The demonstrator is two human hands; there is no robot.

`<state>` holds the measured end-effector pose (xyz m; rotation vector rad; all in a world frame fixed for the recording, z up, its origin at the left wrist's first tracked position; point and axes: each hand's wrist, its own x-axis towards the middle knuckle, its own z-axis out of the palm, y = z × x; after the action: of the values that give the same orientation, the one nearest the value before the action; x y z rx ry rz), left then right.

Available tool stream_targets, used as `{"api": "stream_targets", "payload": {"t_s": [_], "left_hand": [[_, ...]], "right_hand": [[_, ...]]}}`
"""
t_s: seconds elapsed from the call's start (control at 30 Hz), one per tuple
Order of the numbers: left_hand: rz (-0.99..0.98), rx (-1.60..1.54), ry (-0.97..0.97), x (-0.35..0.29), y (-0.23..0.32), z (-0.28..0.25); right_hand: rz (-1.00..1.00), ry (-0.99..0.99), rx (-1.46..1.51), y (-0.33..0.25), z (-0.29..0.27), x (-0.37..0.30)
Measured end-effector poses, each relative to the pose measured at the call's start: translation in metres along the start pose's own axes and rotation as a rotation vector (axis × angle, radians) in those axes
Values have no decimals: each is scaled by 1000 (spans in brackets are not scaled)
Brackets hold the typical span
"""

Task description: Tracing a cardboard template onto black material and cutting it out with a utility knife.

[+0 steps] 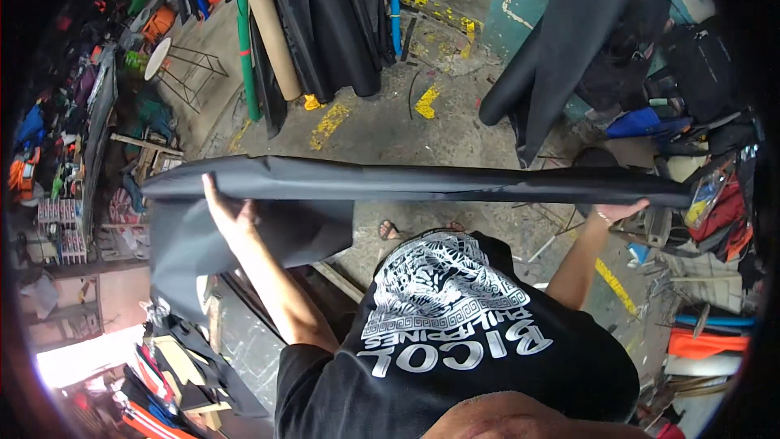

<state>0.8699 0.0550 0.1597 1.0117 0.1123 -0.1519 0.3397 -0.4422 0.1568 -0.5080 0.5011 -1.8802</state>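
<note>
And we're up on the head, one wide fisheye staring steeply down over the black shirt (463,341), the left hand (234,216) and the right hand (622,210) both near, below and ahead of it! Past the hands it takes in floor (374,123) well beyond, and it sweeps wide, catching clutter (73,142) outside the left hand as lines bow rimward.

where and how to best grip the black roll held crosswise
Probably near both ends, from the near side, where the left hand and right hand are: the black roll is long and straight, with a loose sheet below its left part.
</note>
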Motion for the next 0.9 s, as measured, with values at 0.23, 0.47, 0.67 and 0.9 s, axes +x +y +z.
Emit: {"api": "stream_targets", "payload": {"t_s": [0.23,0.47,0.67,0.9], "left_hand": [[140,-1167,-735,101,-124,-83],[-351,-176,155,145,-80,-93],[181,-762,-73,108,-109,-95],[-359,-410,269,149,-114,-115]], "right_hand": [[76,59,-341,-36,-9,46],[343,-845,620,-39,23,-66],[46,207,-445,-49,39,-52],[443,-780,528,-10,97,-73]]}}
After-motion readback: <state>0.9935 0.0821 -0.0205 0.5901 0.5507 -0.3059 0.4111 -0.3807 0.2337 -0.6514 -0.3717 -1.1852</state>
